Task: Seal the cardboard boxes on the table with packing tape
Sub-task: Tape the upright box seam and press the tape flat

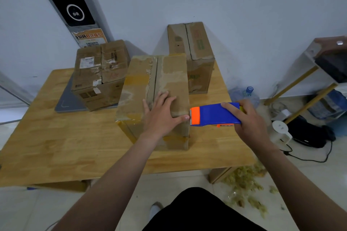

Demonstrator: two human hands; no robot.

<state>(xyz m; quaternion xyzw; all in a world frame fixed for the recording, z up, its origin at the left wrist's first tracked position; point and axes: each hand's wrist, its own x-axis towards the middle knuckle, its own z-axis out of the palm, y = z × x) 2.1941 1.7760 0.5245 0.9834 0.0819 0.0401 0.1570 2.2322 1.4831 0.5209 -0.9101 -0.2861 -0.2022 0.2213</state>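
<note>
A light wooden worktop (56,146) is set against a pale wall, above a tiled floor strewn with yellowish scraps (246,184). Three brown cardboard boxes are counted: the nearest box (155,84) is pressed under the flat, spread left hand (161,112); a blue-and-orange tape dispenser (216,114), touching its right edge, is gripped by the right hand (251,120).
</note>
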